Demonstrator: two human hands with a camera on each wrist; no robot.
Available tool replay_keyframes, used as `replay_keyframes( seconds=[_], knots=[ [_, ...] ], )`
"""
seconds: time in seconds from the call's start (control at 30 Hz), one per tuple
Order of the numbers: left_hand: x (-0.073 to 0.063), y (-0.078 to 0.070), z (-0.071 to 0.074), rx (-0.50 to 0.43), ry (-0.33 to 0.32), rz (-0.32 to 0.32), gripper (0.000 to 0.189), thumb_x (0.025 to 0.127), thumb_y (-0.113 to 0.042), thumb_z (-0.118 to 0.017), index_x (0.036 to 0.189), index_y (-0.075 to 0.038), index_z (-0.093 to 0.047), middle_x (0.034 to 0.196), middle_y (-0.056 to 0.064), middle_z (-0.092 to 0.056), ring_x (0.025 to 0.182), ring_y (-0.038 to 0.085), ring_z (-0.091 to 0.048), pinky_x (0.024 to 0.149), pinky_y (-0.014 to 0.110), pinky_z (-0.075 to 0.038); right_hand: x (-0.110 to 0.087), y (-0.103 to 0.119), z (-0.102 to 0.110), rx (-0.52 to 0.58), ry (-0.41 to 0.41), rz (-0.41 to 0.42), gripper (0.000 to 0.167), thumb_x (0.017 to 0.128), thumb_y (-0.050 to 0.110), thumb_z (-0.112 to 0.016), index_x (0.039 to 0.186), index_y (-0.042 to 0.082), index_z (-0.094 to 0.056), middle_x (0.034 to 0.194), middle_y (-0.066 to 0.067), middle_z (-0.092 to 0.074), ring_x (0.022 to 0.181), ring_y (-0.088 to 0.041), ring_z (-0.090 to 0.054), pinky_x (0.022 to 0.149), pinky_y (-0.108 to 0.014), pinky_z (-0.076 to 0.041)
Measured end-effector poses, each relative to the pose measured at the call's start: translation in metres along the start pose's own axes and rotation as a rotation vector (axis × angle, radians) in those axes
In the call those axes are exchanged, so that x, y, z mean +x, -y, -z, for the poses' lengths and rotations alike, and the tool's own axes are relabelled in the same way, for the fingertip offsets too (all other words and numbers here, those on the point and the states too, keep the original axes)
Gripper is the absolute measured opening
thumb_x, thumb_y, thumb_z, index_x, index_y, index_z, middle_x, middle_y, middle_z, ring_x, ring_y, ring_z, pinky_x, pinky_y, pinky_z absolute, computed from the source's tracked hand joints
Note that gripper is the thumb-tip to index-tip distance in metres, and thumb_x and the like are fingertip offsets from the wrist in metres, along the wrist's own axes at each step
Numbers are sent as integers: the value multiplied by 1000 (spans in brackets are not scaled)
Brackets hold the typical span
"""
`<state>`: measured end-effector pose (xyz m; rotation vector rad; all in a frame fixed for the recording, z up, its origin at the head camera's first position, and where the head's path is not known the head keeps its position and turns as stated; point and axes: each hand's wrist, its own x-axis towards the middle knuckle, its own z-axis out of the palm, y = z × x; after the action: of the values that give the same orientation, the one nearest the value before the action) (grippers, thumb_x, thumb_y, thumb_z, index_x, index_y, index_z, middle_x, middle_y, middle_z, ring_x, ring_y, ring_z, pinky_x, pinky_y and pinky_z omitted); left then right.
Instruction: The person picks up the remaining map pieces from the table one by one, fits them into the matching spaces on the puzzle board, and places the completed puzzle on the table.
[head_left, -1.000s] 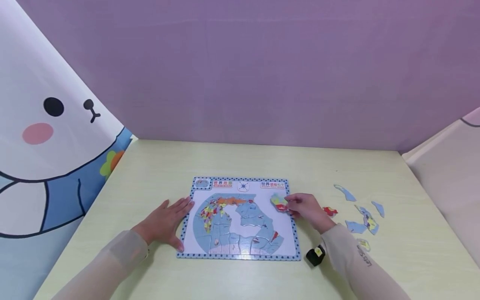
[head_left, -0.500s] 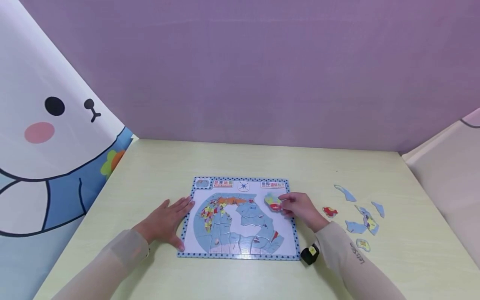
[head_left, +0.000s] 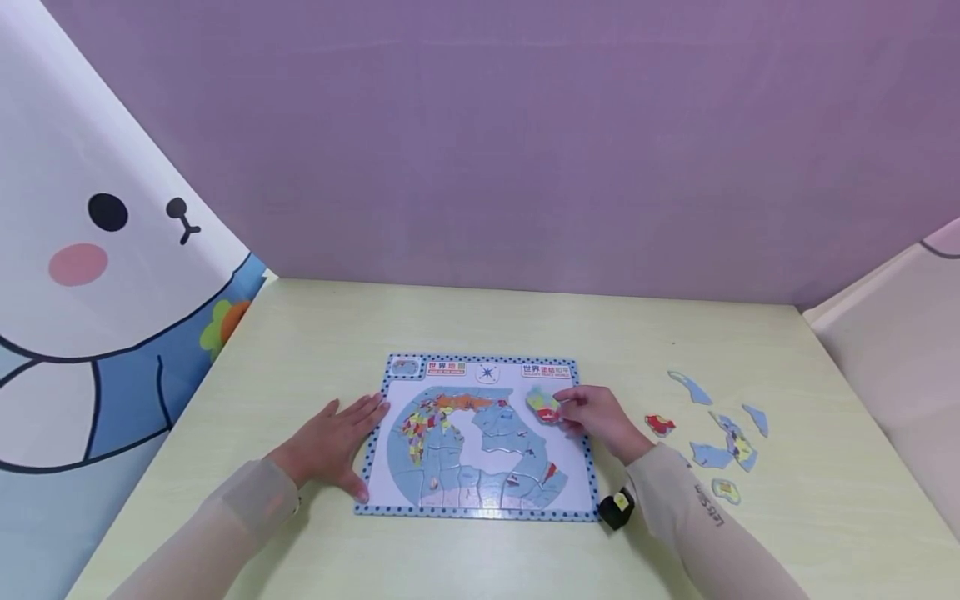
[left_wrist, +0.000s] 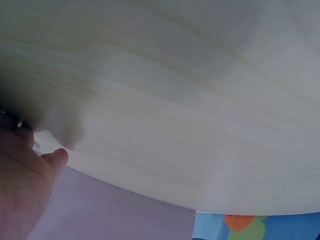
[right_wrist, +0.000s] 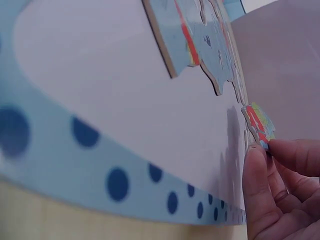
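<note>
Head view gives me the puzzle piece [head_left: 540, 403] at 2 o'clock on the board [head_left: 576, 458], left hand [head_left: 330, 447] spread at its 9 o'clock rim. Only my right-wrist view clearly shows the right hand [right_wrist: 287, 197] pinching the piece's edge between thumb and fingers. Versus a second ago, piece and right hand shifted toward 9 o'clock.

Lower centre of the worktop [head_left: 840, 433] — a map board [head_left: 480, 513], left hand [head_left: 330, 446] at its left edge, right hand [head_left: 600, 422] pinching a green-and-red piece [head_left: 542, 405]; loose pieces [head_left: 660, 425] lie lower right.
</note>
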<state>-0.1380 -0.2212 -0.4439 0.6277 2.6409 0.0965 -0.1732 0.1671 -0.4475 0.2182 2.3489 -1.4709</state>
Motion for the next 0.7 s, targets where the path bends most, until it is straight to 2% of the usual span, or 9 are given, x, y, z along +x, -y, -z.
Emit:
replay_keyframes(
  seconds=[0.7],
  knots=[
    [1, 1, -1, 6, -17, -20, 125, 56, -68, -78, 150, -3, -28, 156, 14, -25, 144, 35, -17, 108, 65, -15, 0, 3, -4, 18, 3, -16, 23, 95, 3, -56, 115, -4, -63, 96, -13, -65, 72, -19, -60, 66, -26, -54]
  ],
)
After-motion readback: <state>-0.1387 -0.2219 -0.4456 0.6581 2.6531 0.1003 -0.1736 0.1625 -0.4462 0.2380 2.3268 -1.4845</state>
